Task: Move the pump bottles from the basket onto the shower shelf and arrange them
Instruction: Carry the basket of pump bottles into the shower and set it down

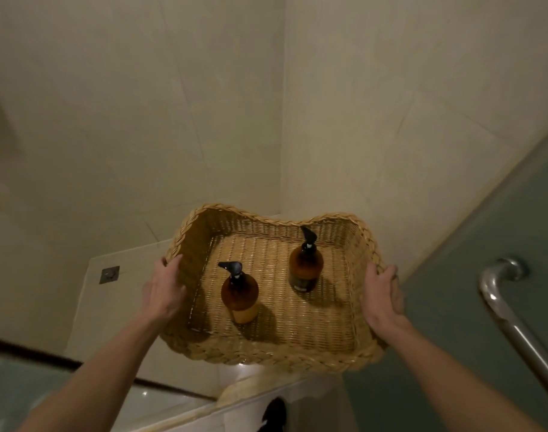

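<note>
Left hand (pixel 164 289) is gripping the left wall of the wicker basket (pixel 266 353), fingers curled over the rim and closed on it. Right hand (pixel 381 296) is doing the same on the right rim, fingers wrapping the outer side. Both forearms are reaching forward and slightly inward, bare, carrying the basket in front of the tiled corner. Inside, two amber pump bottles are standing upright and well apart: the near bottle (pixel 240 294) left of centre, its black pump pointing left; the far bottle (pixel 306 265) toward the back right, pump pointing away. Basket floor is lying mostly bare around them. Below the front rim, a pale stone ledge (pixel 244 391) is showing. A metal grab bar (pixel 512 325) is running down the glass at right, near the right hand. A floor drain (pixel 109 274) is sitting at lower left.
</note>
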